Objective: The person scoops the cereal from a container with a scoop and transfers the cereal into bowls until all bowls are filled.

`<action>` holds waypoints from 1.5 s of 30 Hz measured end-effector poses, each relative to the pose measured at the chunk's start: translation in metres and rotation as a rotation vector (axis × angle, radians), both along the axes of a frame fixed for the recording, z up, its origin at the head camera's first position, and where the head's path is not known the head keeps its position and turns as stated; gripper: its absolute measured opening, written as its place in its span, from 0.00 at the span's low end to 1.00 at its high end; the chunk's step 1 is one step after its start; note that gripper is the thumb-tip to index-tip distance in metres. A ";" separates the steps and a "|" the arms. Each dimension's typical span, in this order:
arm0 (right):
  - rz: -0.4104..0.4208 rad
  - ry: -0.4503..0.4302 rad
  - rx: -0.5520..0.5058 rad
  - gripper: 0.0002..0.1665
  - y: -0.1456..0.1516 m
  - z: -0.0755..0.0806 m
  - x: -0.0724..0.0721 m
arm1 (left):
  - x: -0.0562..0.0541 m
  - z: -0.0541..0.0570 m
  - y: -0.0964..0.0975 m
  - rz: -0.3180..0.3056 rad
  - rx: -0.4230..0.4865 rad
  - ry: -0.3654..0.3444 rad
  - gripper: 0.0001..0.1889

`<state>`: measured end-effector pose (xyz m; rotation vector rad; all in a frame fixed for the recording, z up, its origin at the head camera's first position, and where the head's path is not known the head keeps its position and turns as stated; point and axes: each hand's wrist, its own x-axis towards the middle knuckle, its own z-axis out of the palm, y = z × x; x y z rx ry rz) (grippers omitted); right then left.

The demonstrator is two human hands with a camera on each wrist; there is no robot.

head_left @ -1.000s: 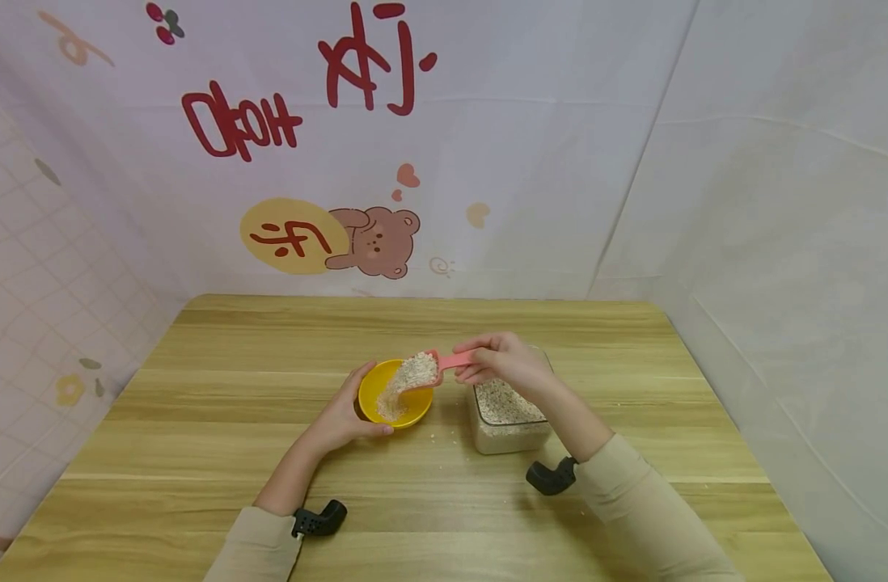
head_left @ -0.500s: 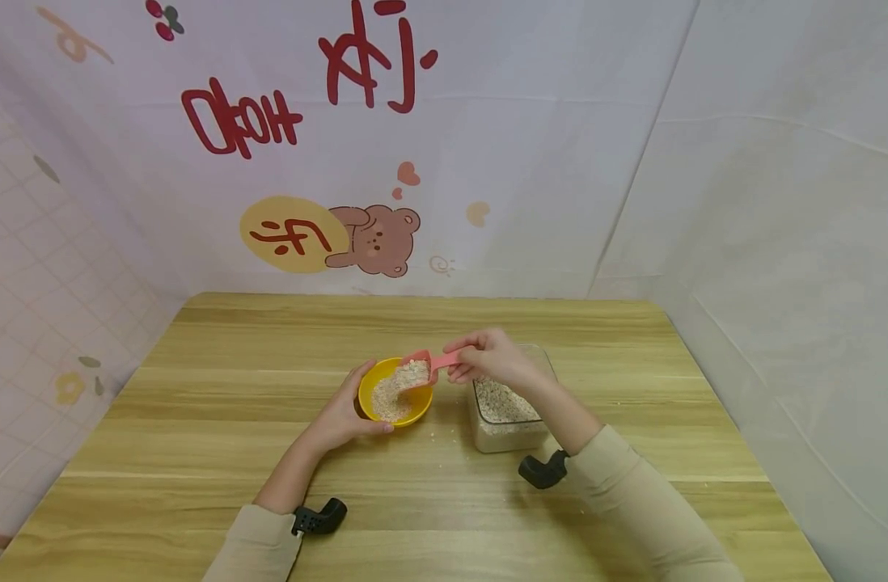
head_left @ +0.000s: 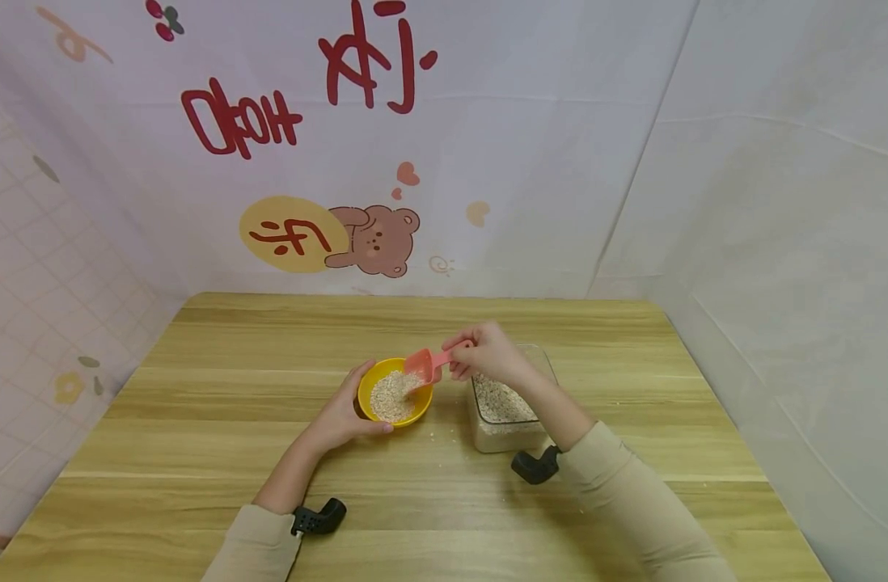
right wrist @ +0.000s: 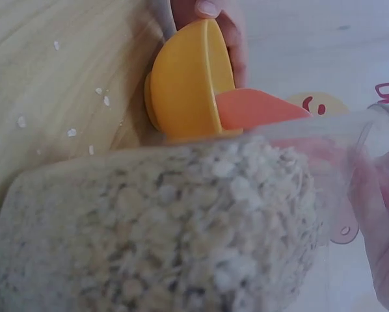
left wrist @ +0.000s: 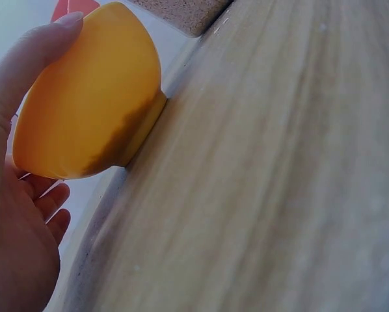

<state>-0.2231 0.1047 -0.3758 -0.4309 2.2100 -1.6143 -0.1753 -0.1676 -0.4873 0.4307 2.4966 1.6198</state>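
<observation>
We find the scoop [head_left: 418, 368] over the right side of the bowl [left wrist: 93, 97], its long axis slanting from the handle at the upper right down to the lower left in the head view. Its mouth points left and down toward the flakes [head_left: 391, 398] inside. The right hand [head_left: 488, 353] pinches the handle between thumb and fingers. The left hand [head_left: 344, 414] curves round the bowl, thumb at the near rim and fingers at the far side; the bowl stands upright on the table [head_left: 415, 517]. The box [head_left: 505, 439], holding more flakes, stands just right of the bowl, partly under the right forearm.

We note that flakes cover the scoop's lip, and we cannot tell whether it touches the rim. The right wrist view shows the right hand cut off and partly behind the box's clear wall; the left wrist view cuts off the scoop.

Against one second ago, the heaped scoop is now largely bare, its handle tilts more steeply, and the bowl holds more flakes. Left hand, bowl and box appear unmoved.
</observation>
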 end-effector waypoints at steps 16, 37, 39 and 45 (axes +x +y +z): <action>-0.015 0.084 0.079 0.09 -0.004 0.010 0.004 | 0.008 0.019 0.004 -0.002 -0.002 -0.012 0.58; 0.054 0.079 -0.016 0.11 0.007 0.001 0.008 | 0.002 0.002 0.000 0.005 -0.024 0.003 0.60; 0.054 0.079 -0.029 0.11 0.009 0.000 0.009 | 0.003 0.003 0.000 0.003 -0.029 0.005 0.60; 0.045 0.075 -0.060 0.11 0.012 0.000 0.012 | 0.003 0.003 0.000 -0.003 -0.028 0.013 0.61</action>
